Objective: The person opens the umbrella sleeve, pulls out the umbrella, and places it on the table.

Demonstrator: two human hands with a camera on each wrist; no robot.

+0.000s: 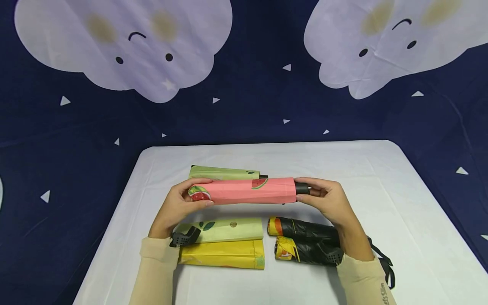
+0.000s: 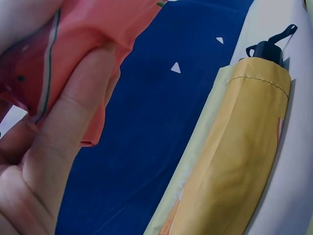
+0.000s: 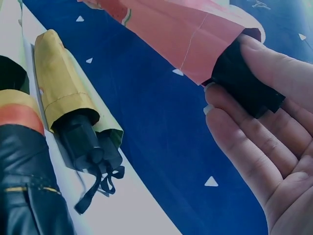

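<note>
Both hands hold a folded pink umbrella [image 1: 244,192] with watermelon prints, level above the white table in the head view. The left hand [image 1: 174,207] grips its sleeved left end, thumb in front and fingers behind. In the left wrist view that thumb presses into the pink sleeve [image 2: 93,49]. At the other end, the right hand [image 1: 331,197] pinches the black handle [image 1: 303,189], which sticks out of the sleeve. The right wrist view shows the thumb on one side of this handle [image 3: 244,81] and the fingertips on the other.
A light green umbrella [image 1: 225,172] lies behind the pink one. Nearer on the white table [image 1: 411,237] lie another light green umbrella [image 1: 240,230], a yellow one [image 1: 225,254] and two black-and-yellow ones [image 1: 310,228], side by side. A dark blue cloth [image 1: 259,110] with clouds hangs behind.
</note>
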